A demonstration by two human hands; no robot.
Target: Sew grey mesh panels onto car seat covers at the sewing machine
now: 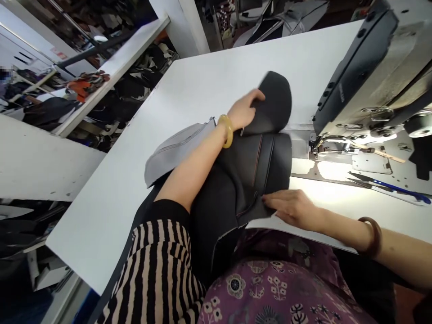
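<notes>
Across the middle of the scene spreads a white table [101,216]. Left of it, a shelf [118,67] holds heaped dark scraps [133,94], with orange cloth [84,87] farther left. A sewing machine [364,67] stands at the right. Reaching from the person's lap onto the table is a black cover [205,216], its long axis running from near left to far right, its straight end facing the machine. Just beyond lies a dark panel [275,105], lengthwise near to far, its rounded edge toward the right. The left hand [245,108], fingers partly curled, touches the panel's left edge; whether it grips, I cannot tell. The right hand [290,207] lies nearly flat, fingers together, fingertips on the cover's near edge. At right rests a blue and white cutting tool [394,186].
</notes>
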